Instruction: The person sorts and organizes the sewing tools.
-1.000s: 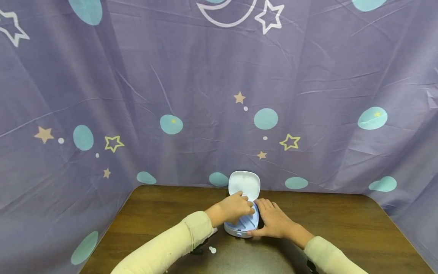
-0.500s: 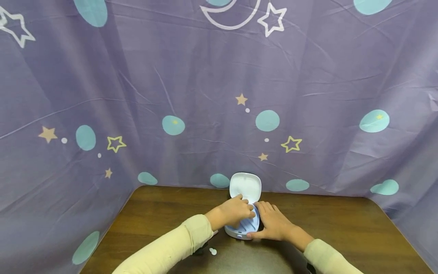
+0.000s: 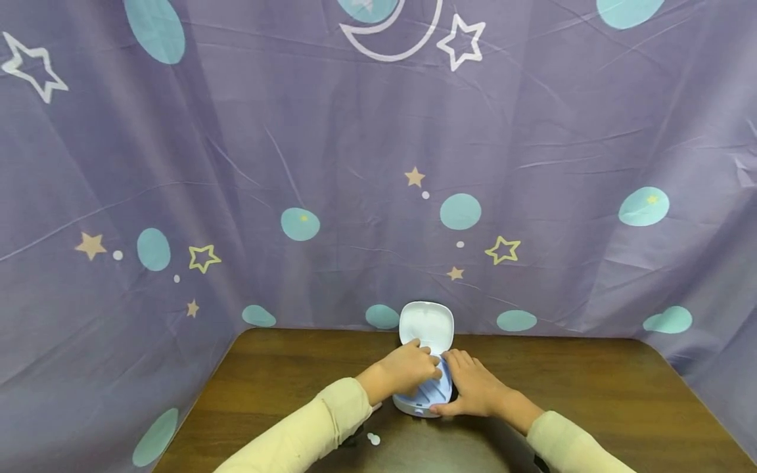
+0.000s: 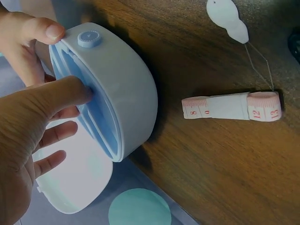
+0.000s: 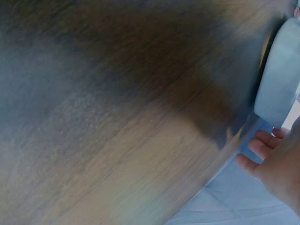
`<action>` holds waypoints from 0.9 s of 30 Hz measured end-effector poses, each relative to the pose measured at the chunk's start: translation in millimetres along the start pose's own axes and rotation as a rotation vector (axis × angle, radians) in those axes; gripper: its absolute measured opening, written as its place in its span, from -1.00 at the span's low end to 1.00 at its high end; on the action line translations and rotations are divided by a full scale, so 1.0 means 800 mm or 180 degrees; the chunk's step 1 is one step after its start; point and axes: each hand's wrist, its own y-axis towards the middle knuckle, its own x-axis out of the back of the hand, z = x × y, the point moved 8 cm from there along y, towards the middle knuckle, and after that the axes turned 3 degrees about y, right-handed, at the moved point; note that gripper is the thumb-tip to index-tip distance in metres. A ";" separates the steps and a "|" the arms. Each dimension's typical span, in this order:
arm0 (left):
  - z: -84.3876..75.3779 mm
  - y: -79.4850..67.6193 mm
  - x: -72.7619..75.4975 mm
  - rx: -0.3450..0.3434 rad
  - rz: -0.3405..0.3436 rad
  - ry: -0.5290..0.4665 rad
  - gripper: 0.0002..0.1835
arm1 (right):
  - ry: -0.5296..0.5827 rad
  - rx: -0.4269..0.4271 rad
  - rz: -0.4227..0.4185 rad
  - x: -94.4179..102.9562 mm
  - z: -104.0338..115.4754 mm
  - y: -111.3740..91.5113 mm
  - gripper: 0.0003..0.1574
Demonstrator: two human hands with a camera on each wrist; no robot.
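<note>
A white hinged case (image 3: 416,410) stands on the table with its lid (image 3: 427,325) raised and a light-blue slotted tray (image 3: 434,392) inside. My left hand (image 3: 405,371) reaches over the tray. In the left wrist view, its thumb (image 4: 70,93) touches the tray, the tip partly hidden, while the other fingers extend loosely above the lid side. Nothing shows held in that hand. My right hand (image 3: 479,387) grips the case's right side, thumb at the front near the round button (image 4: 89,39) and fingers toward the back. The right wrist view shows only the case's side (image 5: 279,70) and those fingers.
A rolled measuring tape (image 4: 229,107) with red numerals lies on the wooden table (image 3: 562,387) near the case. Beside it is a white needle threader (image 4: 228,18) with a thin wire loop. A purple patterned curtain (image 3: 355,164) hangs behind the table.
Both hands keep nearly the same places on the case. The head view has shifted slightly, so the whole scene sits a little lower.
</note>
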 end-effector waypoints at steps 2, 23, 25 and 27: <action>0.000 -0.003 -0.002 0.0009 -0.0034 -0.0030 -0.58 | 0.0042 0.0030 -0.0022 -0.003 0.002 0.000 0.28; 0.104 -0.124 0.021 0.1217 -0.0708 -0.1546 -0.54 | 0.0135 0.0114 -0.0220 0.002 0.006 0.005 0.28; 0.110 -0.139 0.015 0.1329 -0.0641 -0.1657 -0.57 | 0.0132 0.0076 -0.0186 0.002 0.003 0.002 0.29; 0.112 -0.154 0.008 0.1365 -0.0578 -0.1708 -0.59 | 0.0157 0.0045 -0.0137 0.000 0.002 -0.002 0.30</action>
